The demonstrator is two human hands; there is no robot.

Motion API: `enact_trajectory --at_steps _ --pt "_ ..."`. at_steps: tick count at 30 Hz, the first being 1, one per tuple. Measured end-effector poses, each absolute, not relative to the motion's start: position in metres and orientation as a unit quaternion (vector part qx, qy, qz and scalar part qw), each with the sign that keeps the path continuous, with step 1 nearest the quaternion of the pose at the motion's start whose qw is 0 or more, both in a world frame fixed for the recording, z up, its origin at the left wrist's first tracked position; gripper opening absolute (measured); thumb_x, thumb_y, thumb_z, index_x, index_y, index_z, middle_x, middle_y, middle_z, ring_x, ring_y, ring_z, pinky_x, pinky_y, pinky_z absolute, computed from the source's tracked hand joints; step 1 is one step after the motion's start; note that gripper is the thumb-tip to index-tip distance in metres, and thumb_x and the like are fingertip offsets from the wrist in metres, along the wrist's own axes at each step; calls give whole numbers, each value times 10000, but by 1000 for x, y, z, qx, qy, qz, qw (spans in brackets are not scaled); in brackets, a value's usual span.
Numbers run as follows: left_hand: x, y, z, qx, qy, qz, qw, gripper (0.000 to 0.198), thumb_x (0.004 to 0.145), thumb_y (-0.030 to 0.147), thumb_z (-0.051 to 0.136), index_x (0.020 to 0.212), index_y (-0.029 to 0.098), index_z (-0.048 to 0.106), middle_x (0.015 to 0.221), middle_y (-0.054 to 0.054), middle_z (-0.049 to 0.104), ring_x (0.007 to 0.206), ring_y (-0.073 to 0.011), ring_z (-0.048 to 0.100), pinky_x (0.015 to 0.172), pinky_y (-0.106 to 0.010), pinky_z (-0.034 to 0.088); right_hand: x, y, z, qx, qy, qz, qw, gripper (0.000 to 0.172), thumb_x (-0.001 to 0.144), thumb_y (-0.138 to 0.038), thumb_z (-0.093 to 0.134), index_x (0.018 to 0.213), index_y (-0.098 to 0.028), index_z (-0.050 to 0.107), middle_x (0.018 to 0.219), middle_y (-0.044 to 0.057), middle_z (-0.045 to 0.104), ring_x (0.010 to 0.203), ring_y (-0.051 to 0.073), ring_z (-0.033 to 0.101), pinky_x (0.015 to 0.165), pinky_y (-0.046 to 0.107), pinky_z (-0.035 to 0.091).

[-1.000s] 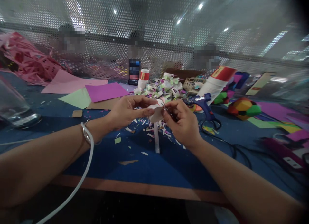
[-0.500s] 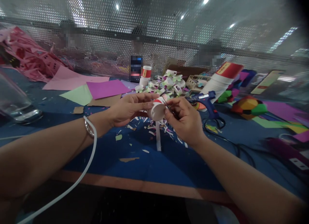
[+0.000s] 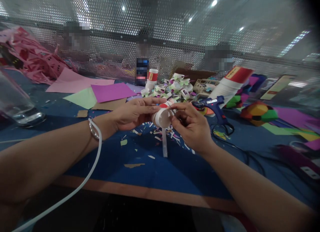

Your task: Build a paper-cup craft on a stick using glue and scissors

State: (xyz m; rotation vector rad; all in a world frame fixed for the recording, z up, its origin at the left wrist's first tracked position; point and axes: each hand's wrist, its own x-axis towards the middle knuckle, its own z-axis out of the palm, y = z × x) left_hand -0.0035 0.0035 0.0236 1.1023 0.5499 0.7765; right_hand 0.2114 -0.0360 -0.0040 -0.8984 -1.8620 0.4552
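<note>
My left hand (image 3: 133, 112) is closed on a small white paper cup (image 3: 163, 118) with a red band, its open end tilted toward me. At the cup's right rim, my right hand (image 3: 191, 123) pinches a thin dark tool (image 3: 170, 107); most of it is hidden by the fingers, so I cannot make out its kind. A narrow whitish strip (image 3: 164, 143) shows right below the cup; whether it is joined to the cup I cannot tell. Small paper scraps (image 3: 172, 134) are scattered on the blue tabletop (image 3: 150, 178) under both hands.
Behind my hands lies a pile of cut cup pieces (image 3: 178, 85), near a standing cup stack (image 3: 152, 79). To the right are a blue glue gun (image 3: 213, 103), a leaning cup stack (image 3: 231, 82) and black cables (image 3: 240, 147). Coloured paper (image 3: 111, 92) and a glass (image 3: 22, 105) are leftward.
The cup has turned slightly in my hands, showing more of its white rim and inside. Both hands stay at nearly the same spot, and the view has shifted a little.
</note>
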Motion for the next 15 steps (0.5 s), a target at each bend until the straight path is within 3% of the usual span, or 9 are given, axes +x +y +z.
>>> enact_trajectory --at_steps 15 --pt "-5 6 20 490 260 363 749 343 849 185 787 1187 186 728 986 -42 760 855 -130 692 820 -257 509 209 -37 -4 -374 -765 188 489 248 904 -141 618 1133 -234 626 651 -66 486 500 86 408 458 240 304"
